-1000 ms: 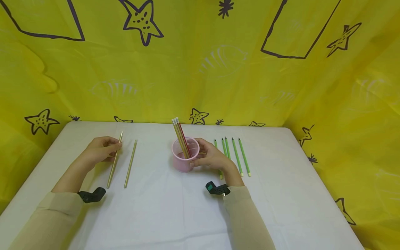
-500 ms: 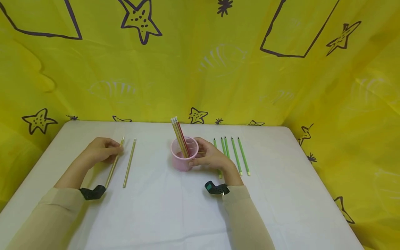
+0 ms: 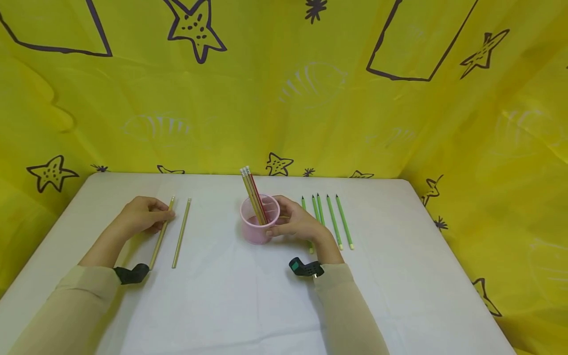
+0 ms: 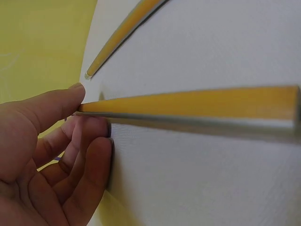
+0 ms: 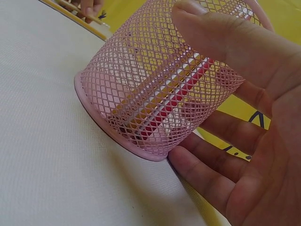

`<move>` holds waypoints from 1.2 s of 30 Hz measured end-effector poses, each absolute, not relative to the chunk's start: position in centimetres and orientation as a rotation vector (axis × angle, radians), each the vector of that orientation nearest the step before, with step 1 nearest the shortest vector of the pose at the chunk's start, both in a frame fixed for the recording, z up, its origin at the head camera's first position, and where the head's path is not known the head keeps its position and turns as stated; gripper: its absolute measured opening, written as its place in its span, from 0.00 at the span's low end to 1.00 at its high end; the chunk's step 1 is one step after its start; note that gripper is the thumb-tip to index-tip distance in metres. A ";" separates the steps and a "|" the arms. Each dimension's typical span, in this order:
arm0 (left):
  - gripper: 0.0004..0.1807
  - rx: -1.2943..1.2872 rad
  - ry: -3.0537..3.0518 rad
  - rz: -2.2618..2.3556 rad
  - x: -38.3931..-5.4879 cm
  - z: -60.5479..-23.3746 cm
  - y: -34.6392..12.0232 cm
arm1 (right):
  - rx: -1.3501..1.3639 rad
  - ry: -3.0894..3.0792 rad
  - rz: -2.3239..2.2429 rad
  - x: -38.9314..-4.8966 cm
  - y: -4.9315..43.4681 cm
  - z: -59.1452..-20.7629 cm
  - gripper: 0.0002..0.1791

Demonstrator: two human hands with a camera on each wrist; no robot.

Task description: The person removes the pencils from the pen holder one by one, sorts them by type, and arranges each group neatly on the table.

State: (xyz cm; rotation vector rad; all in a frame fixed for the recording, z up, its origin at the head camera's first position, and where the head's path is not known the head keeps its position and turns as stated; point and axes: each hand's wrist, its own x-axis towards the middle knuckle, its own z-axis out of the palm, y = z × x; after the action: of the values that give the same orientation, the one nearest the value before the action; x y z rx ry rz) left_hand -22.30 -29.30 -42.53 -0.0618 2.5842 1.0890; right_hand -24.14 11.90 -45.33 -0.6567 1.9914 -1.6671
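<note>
At the left of the head view, my left hand [image 3: 144,215] pinches a yellow pencil [image 3: 159,241] near its eraser end, thumb against fingers. The left wrist view shows that pencil [image 4: 197,106] with a silver stripe, running away from the fingertips just over the white cloth. A second yellow pencil [image 3: 181,234] lies beside it on the right. My right hand [image 3: 301,224] grips a pink mesh pencil cup [image 3: 255,234] from its right side. Several yellow and red pencils [image 5: 174,99] lean inside the cup, eraser ends up. Whether the cup's base touches the table, I cannot tell.
Several green pencils [image 3: 343,222] lie in a row right of the cup, dark tips away from me, one partly behind the right wrist. A white-covered table [image 3: 230,305] carries everything. Yellow patterned cloth [image 3: 248,98] hangs along its back and sides.
The eraser end of the pencil in my left hand has come slightly down and nearer, and the hand has moved little. My right hand keeps its grip on the pencil cup.
</note>
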 end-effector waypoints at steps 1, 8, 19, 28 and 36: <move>0.23 -0.059 2.590 1.082 -22.3 -42.5 -29.3 | -0.658 1.993 -1.664 -24.2 11.9 -45.3 0.44; 0.24 -0.049 2.631 1.027 -22.4 -42.4 -29.3 | -0.667 1.994 -1.659 -24.2 11.9 -45.5 0.44; 0.25 -0.096 2.648 0.997 -22.2 -42.2 -29.1 | -0.648 1.993 -1.666 -24.1 11.8 -45.3 0.45; 0.23 -0.006 2.753 1.065 -21.8 -40.8 -28.2 | -0.654 2.009 -1.649 -24.3 11.8 -45.3 0.45; 0.21 0.186 2.709 1.360 -20.6 -37.8 -24.1 | -0.664 1.986 -1.669 -24.2 11.8 -45.4 0.45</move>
State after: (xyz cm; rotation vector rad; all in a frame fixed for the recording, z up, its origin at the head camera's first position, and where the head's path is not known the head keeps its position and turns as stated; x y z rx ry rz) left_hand -20.60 -24.06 -37.84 0.1859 2.7086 1.3603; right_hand -24.24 11.81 -45.41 -0.6637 1.9865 -1.6694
